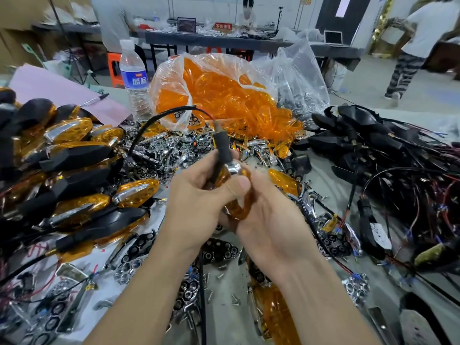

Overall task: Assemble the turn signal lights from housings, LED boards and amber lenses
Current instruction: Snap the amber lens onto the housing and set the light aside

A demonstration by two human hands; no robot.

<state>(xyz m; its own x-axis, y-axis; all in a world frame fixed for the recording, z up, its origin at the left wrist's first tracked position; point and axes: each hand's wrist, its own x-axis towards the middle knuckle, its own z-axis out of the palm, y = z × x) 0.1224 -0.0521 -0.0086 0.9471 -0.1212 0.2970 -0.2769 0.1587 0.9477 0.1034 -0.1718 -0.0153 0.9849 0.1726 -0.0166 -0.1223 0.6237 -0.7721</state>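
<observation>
Both forearms enter from the bottom edge and meet over the middle of the desk [321, 175]. The left hand [196, 195] and right hand [273, 220] jointly hold one turn signal light [240, 207] above the parts. The left fingers are curled round its body with the thumb pressed onto the amber lens. The right hand cups it from the right and below; its fingers are wrapped behind the unit and mostly hidden. The unit's black stem [222, 148] points up and away, and its wire [154, 120] arcs off to the left. The lens appears seated against the chrome trim, so this unit is judged to be at the press-fit or final check stage; whether it is fully closed cannot be confirmed. A stack of finished lights [74, 150] lies at the left, indicating substantial output. Considerable stock is outstanding: a clear bag of amber lenses [224, 95] behind the hands, a heap of chrome reflector boards [161, 150] in the centre, and a tangle of wired black housings [373, 145] at the right. Loose screws [234, 298] are scattered on the near desk. A water bottle [133, 75] stands behind the heap.
</observation>
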